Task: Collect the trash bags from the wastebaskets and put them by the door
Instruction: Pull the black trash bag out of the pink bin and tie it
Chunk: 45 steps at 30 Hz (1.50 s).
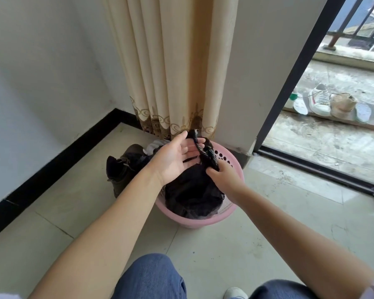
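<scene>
A pink perforated wastebasket (227, 214) stands on the tiled floor by a cream curtain. A black trash bag (192, 195) lines it, and its top is drawn up into two twisted strands (205, 151). My left hand (177, 156) is above the basket, palm up with fingers spread, and one twisted strand lies across its fingers. My right hand (222, 175) grips the lower part of the other strand over the basket's right side.
Dark brown shoes (123, 167) sit left of the basket with white cloth (153, 146) behind. A cream curtain (171, 72) and a wall pillar (261, 72) stand behind. An open sliding door track (311, 167) leads right to a balcony with shoes (320, 101).
</scene>
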Available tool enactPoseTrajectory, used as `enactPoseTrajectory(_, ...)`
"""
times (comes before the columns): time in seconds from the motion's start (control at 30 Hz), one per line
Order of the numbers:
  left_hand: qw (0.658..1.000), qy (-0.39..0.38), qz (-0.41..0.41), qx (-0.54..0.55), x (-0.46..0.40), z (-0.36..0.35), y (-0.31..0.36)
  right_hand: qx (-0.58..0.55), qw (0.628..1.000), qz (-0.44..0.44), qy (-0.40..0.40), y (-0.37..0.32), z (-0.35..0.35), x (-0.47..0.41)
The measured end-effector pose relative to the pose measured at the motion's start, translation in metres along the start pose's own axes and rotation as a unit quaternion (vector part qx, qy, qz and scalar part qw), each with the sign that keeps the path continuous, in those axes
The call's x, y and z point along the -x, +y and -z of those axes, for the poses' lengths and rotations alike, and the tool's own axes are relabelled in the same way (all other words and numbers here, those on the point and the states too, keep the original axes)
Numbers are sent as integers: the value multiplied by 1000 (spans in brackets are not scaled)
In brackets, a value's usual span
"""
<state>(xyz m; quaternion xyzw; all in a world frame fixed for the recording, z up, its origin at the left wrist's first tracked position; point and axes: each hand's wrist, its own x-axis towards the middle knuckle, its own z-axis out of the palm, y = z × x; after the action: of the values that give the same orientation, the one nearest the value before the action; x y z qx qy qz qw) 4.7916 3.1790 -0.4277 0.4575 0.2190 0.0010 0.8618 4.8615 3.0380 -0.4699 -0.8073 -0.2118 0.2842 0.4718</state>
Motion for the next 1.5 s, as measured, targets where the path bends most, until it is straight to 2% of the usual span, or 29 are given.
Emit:
enactPoseTrajectory(0.07,990,70,44,116,-9,15,1,13,1000,-8,-15,0,2,4)
enactPoseTrajectory(0.13,972,158,97,143,-20,25,-8,18,999,-15,-37,0,6,9)
enactPoseTrajectory(0.23,950,275,147,26,-38,30,-26,50,995,-22,-79,4,11,14)
enactPoseTrajectory(0.3,935,315,154,-60,-48,32,-30,64,993,-27,-95,6,14,18)
enactPoseTrajectory(0.37,934,294,168,-114,-58,34,-27,60,991,-34,-112,8,17,20)
enactPoseTrajectory(0.47,945,199,182,-184,-65,27,-25,40,988,-38,-145,9,23,25)
enactPoseTrajectory(0.57,939,202,123,-251,-72,21,-29,3,982,-42,-182,10,32,27)
enactPoseTrajectory(0.6,930,206,83,-295,-73,21,-30,7,983,-36,-178,11,34,25)
enactPoseTrajectory(0.67,889,194,9,-415,-70,18,-26,62,994,-9,-87,17,38,15)
enactPoseTrajectory(0.73,852,135,-35,-504,-61,16,-25,93,996,-3,-14,20,40,3)
enactPoseTrajectory(0.83,825,43,-55,-561,-36,6,-25,161,986,3,-35,17,32,-8)
enactPoseTrajectory(0.97,773,-12,-120,-623,-21,5,-35,310,946,40,-86,16,3,-19)
enactPoseTrajectory(1.03,790,0,-119,-602,-16,11,-38,354,931,29,-87,18,-4,-23)
enactPoseTrajectory(1.1,830,33,-106,-546,-12,20,-40,329,942,7,-71,17,-2,-25)
enactPoseTrajectory(1.13,827,77,-115,-545,-11,28,-41,298,953,-7,-58,16,0,-25)
enactPoseTrajectory(1.17,798,145,-128,-571,-12,37,-42,261,964,-21,-40,17,1,-28)
enactPoseTrajectory(1.23,697,302,-119,-640,-12,60,-49,169,985,-37,-14,16,4,-33)
enactPoseTrajectory(1.27,693,359,-79,-619,-11,70,-56,122,992,-36,-7,14,6,-36)
enactPoseTrajectory(1.3,725,399,-11,-561,-8,75,-61,62,998,-29,-10,12,9,-38)
enactPoseTrajectory(1.33,777,427,61,-459,-10,81,-70,-7,999,-22,-23,9,13,-40)
enactPoseTrajectory(1.4,860,429,162,-221,-15,85,-84,-146,988,-15,-45,-8,23,-37)
enactPoseTrajectory(1.43,881,408,198,-137,-16,82,-88,-199,979,-9,-42,-22,30,-30)
enactPoseTrajectory(1.5,893,392,209,-72,-17,80,-96,-250,968,10,-31,-40,49,-19)
